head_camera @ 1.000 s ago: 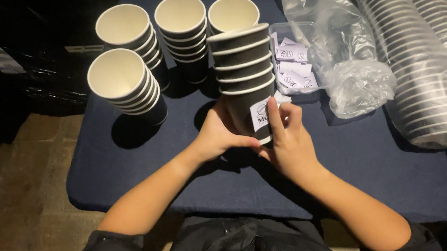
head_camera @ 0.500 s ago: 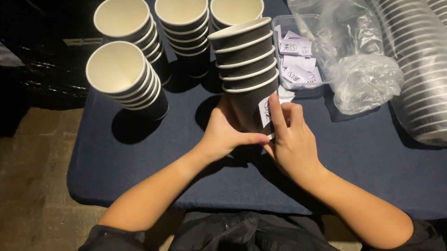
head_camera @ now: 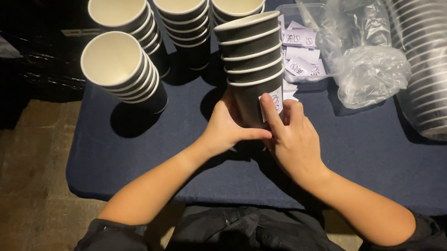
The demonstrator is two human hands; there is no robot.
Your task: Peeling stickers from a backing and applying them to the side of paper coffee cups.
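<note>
A stack of several black paper cups with white rims (head_camera: 250, 58) stands tilted at the table's middle. My left hand (head_camera: 229, 126) grips the bottom cup from the left side. My right hand (head_camera: 291, 139) lies against the cup's right side, its fingers pressing a small white sticker (head_camera: 274, 98) onto the cup wall. The lowest part of the cup is hidden behind both hands.
Several more cup stacks (head_camera: 122, 67) stand at the back left on the dark blue table (head_camera: 369, 163). A clear tray of white stickers (head_camera: 301, 52) sits behind the held stack. Crumpled plastic wrap (head_camera: 371, 73) and long bagged cup sleeves (head_camera: 440, 73) lie at the right.
The held stack and both hands have stayed in place while the fingers of my right hand slid a little over the sticker. The view has shifted slightly.
</note>
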